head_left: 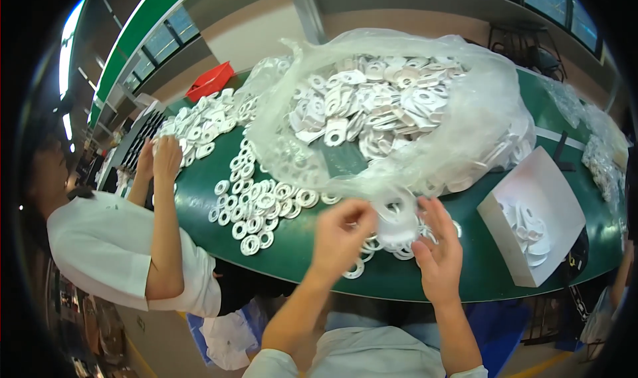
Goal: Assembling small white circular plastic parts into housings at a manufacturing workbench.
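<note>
A big clear plastic bag (465,119) full of white ring-shaped parts (372,105) lies on the green table (306,245). My left hand (340,235) and my right hand (435,248) meet at the table's near edge, both gripping a small white stack of rings (397,226) between their fingers. More loose white rings (256,208) lie spread to the left of my hands, and a few sit right under them.
A white open box (531,215) holding a few rings stands at the right. To the left a person in a white shirt (106,252) reaches both hands into another ring pile (199,122). A red bin (209,80) sits at the back left.
</note>
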`<move>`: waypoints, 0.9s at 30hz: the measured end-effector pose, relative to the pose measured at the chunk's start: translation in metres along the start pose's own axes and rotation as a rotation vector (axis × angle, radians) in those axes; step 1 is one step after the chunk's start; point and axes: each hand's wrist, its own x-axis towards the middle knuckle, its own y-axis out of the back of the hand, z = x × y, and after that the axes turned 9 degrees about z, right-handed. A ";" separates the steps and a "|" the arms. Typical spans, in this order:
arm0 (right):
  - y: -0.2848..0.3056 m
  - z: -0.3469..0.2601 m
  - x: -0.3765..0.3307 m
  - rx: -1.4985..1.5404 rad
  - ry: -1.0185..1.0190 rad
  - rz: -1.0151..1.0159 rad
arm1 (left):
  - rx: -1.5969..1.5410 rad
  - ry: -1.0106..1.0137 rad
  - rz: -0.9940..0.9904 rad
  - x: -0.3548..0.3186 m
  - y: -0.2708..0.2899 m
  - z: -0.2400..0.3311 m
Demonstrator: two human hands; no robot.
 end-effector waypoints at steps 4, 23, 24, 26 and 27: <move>0.006 0.030 -0.010 -0.014 -0.277 -0.173 | -0.061 0.035 -0.147 -0.024 0.024 -0.008; 0.014 0.048 -0.039 0.158 -0.532 -0.245 | 0.751 -0.980 -0.007 -0.055 0.030 -0.038; 0.014 0.046 -0.040 0.146 -0.516 -0.243 | 0.790 -0.972 -0.089 -0.058 0.027 -0.039; 0.016 0.047 -0.040 0.150 -0.528 -0.215 | 0.820 -0.968 -0.177 -0.061 0.021 -0.042; 0.018 0.048 -0.039 0.146 -0.522 -0.214 | 0.858 -0.968 -0.182 -0.064 0.018 -0.041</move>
